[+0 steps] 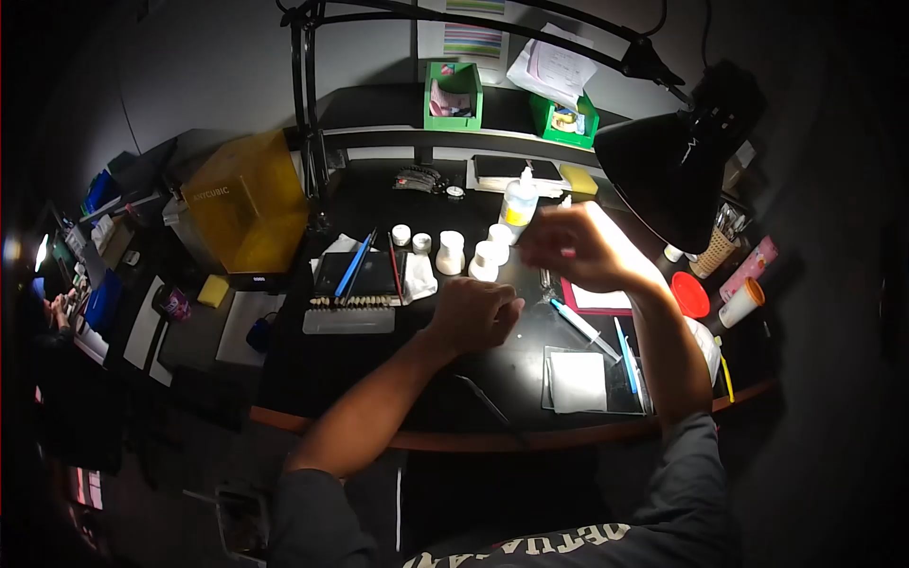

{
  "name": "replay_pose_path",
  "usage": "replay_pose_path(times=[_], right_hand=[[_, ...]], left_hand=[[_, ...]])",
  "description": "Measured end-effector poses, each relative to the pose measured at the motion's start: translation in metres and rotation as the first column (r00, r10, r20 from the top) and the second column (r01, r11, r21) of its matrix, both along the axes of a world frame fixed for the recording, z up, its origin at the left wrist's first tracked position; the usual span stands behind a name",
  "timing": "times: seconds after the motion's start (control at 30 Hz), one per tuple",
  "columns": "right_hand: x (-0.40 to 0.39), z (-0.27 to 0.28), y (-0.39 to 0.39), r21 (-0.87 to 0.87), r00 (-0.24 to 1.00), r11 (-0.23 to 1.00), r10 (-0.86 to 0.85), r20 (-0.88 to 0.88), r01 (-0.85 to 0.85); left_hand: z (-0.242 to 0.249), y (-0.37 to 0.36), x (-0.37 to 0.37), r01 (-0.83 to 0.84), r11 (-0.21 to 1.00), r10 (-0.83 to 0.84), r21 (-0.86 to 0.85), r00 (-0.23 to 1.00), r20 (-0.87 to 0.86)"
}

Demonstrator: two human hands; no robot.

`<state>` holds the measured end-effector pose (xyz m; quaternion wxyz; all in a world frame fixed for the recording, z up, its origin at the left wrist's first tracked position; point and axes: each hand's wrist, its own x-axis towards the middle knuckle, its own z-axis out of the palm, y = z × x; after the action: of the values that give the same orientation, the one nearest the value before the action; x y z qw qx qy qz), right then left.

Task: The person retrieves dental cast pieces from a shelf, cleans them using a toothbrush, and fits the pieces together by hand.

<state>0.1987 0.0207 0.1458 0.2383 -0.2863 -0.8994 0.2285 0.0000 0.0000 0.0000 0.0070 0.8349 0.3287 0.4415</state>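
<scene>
My left hand (473,317) is curled closed above the middle of the black table, its back toward me. Whatever its fingers hold, if anything, is hidden. Higher and to the right, under the lamp light, my right hand (589,248) is raised with bent fingers. Motion smears its fingertips, so their grip does not show. Just beyond the left hand stand white bottles (451,253) and small round jars (401,235). A clear squeeze bottle (519,204) with a yellow label is behind the right hand. Below that hand lies a blue-tipped syringe (585,329).
A black desk lamp (658,175) hangs over the right side. Glass plates with a white pad (578,381) lie at the front right. A tooth shade guide (350,317) and brushes (355,265) are on the left, near a yellow printer cover (241,204). Another person's hands (62,308) show far left.
</scene>
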Motion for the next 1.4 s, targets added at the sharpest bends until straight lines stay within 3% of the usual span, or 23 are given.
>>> replay_pose_path(times=[0.03, 0.07, 0.1, 0.23, 0.3, 0.37, 0.47, 0.57, 0.7, 0.9, 1.23, 1.27, 1.4], right_hand=[[-0.014, 0.006, 0.009, -0.033, 0.998, 0.999, -0.027, -0.048, 0.026], [-0.025, -0.002, 0.028, 0.077, 0.986, 0.997, -0.019, -0.165, 0.032], [-0.033, 0.026, 0.036, 0.11, 0.993, 0.987, -0.12, -0.006, 0.119], [-0.086, 0.028, 0.129, 0.422, 0.974, 0.881, -0.225, -0.019, 0.212], [-0.108, 0.035, 0.165, 0.512, 0.931, 0.808, -0.362, 0.046, 0.29], [-0.133, 0.047, 0.194, 0.604, 0.794, 0.72, -0.564, 0.225, 0.34], [-0.157, 0.062, 0.211, 0.685, 0.67, 0.654, -0.668, 0.325, 0.32], [-0.166, 0.067, 0.252, 0.68, 0.504, 0.692, -0.69, 0.52, 0.245], [-0.175, 0.074, 0.25, 0.577, 0.54, 0.746, -0.653, 0.532, 0.333], [-0.187, 0.074, 0.256, 0.574, 0.468, 0.717, -0.695, 0.546, 0.396], [-0.186, 0.071, 0.265, 0.543, 0.592, 0.683, -0.717, 0.368, 0.489], [-0.181, 0.076, 0.266, 0.48, 0.616, 0.742, -0.664, 0.425, 0.468], [-0.177, 0.073, 0.272, 0.516, 0.605, 0.715, -0.688, 0.401, 0.472]], left_hand=[[0.0, -0.001, -0.001, 0.023, 1.0, -0.024, 0.008, 0.999, 0.025], [0.002, -0.001, -0.001, 0.045, 0.999, -0.046, 0.019, 0.998, 0.051], [0.006, 0.003, 0.012, 0.022, 0.998, -0.026, 0.062, 0.997, 0.075], [0.01, 0.0, 0.003, 0.025, 0.989, -0.036, 0.144, 0.996, 0.077], [0.009, 0.003, 0.003, 0.047, 0.98, -0.063, 0.193, 0.995, 0.078], [0.014, 0.0, 0.0, 0.059, 0.981, -0.07, 0.184, 0.996, 0.052], [0.01, 0.003, -0.002, 0.075, 0.982, -0.072, 0.172, 0.997, -0.026], [0.009, 0.003, -0.005, 0.079, 0.989, -0.064, 0.125, 0.991, -0.118], [0.005, 0.004, -0.003, 0.063, 0.995, -0.048, 0.076, 0.982, -0.182], [0.009, 0.003, -0.006, 0.063, 0.998, -0.054, 0.026, 0.967, -0.248], [0.001, 0.006, -0.003, 0.066, 0.995, -0.05, 0.078, 0.98, -0.193], [0.002, 0.005, -0.003, 0.07, 0.995, -0.055, 0.075, 0.98, -0.192], [0.001, 0.005, -0.003, 0.081, 0.995, -0.068, 0.061, 0.979, -0.19]])
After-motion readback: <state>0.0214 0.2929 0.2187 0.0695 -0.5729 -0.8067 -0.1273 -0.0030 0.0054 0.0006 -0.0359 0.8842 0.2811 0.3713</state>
